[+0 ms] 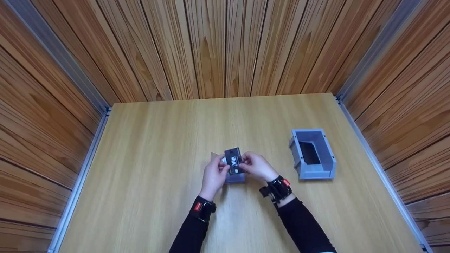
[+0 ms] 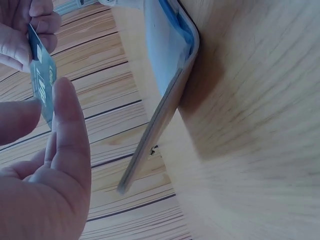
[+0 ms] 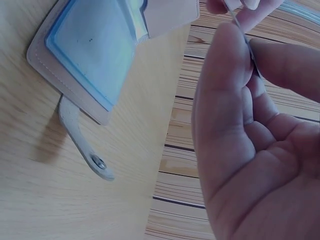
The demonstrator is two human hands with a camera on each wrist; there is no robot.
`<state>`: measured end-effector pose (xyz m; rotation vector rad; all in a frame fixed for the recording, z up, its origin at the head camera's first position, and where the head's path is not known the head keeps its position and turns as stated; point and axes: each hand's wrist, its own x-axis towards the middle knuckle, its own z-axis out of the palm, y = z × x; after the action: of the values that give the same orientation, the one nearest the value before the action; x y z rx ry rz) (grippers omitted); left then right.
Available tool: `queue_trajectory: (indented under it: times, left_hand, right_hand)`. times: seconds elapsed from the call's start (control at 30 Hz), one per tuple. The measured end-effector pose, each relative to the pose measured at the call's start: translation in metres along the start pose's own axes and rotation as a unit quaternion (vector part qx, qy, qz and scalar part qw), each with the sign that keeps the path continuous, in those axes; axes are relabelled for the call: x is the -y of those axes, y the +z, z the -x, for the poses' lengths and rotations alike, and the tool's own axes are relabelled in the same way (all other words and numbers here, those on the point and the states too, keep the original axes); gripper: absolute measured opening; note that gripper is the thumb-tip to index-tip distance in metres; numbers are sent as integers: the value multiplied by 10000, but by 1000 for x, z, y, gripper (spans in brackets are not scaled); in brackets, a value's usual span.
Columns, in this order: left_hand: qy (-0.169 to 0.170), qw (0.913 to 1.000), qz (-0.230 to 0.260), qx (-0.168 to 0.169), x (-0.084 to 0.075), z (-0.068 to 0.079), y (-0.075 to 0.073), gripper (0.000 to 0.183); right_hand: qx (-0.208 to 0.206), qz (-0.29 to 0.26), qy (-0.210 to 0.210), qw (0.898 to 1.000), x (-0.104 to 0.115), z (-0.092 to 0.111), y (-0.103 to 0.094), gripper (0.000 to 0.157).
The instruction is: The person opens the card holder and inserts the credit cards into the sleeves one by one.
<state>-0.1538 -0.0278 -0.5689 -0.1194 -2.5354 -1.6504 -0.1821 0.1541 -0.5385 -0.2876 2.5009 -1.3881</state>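
In the head view a dark VIP card (image 1: 232,154) is held up between both hands near the middle of the table. My left hand (image 1: 213,175) pinches its left side between thumb and fingers. On the opposite side, the thumb and index finger of my right hand (image 1: 259,167) pinch the card too. Beneath the card an opened card holder (image 3: 90,50) lies on the table, partly hidden by the hands from above. Clear blue-tinted sleeves fill its pale pinkish cover, and a strap (image 3: 77,132) with a metal snap sticks out from one edge.
A grey-blue plastic bin (image 1: 316,174) stands on the table to the right, with a flat black object (image 1: 309,153) inside. Wooden plank walls (image 1: 211,49) enclose the table (image 1: 147,158) at the back and both sides, with metal rails along the side edges.
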Motion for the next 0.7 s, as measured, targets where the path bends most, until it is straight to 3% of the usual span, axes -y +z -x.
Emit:
queue_trajectory:
  times: [0.17,0.47,0.7]
  left_hand:
    - [123,9996,184,-152,1,0,1,37]
    - [-192,9984,416,-318,1,-1,1,23]
    - [-232,9983,372,-380,0,-1,1,26]
  right_hand:
    - [17,112,-153,9998,-2,-2,2,9]
    - [205,-229,-129,9994,-2,-2,4,9]
    - [128,-87,-26,9999,-1,-3,5,10]
